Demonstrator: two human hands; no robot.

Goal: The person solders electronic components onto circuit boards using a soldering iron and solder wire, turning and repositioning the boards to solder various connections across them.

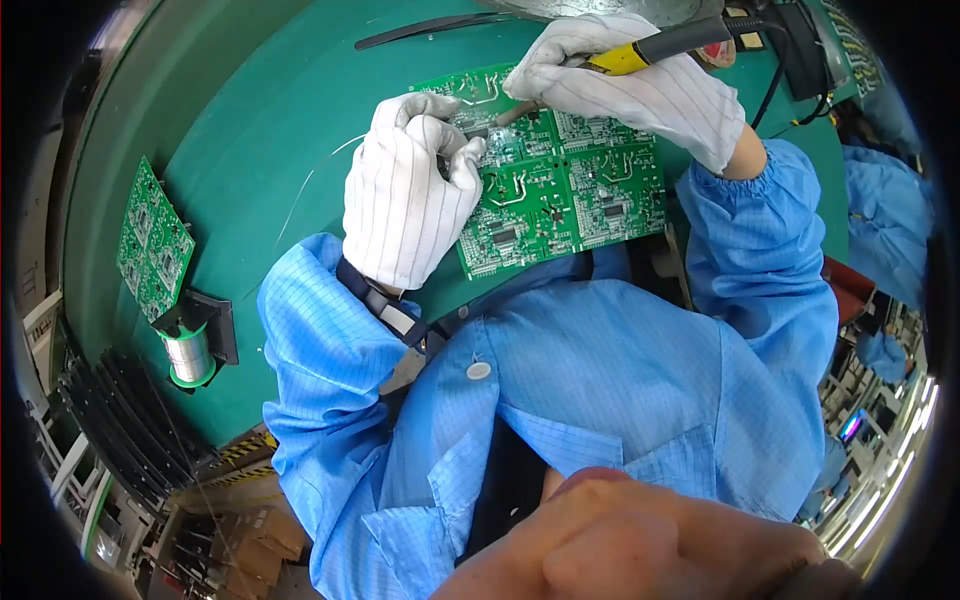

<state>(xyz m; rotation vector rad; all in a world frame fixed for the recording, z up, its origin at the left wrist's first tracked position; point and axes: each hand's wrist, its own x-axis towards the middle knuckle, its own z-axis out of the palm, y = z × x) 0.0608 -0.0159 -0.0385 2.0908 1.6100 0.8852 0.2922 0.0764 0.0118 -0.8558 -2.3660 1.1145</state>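
A green circuit board panel (520, 235) with several repeated sections lies on the bench in front of me. My right hand (610, 85), in a white striped glove, grips a soldering iron (650, 52) with a yellow and dark grey handle. The iron's tip points down and left at the board's upper part. My left hand (410, 190), gloved too, is closed over the board's left side, thumb and fingers pinched near the iron's tip. A thin solder wire (300, 190) runs up from the left into this hand. The exact contact point is hard to make out.
At the left stands a solder spool (188, 355) on a black holder, beside another green circuit board (155, 240). Dark tweezers (430, 30) lie at the back of the green bench (260, 120). Black curved racks (125, 420) stand lower left. The iron's cable (775, 85) hangs at right.
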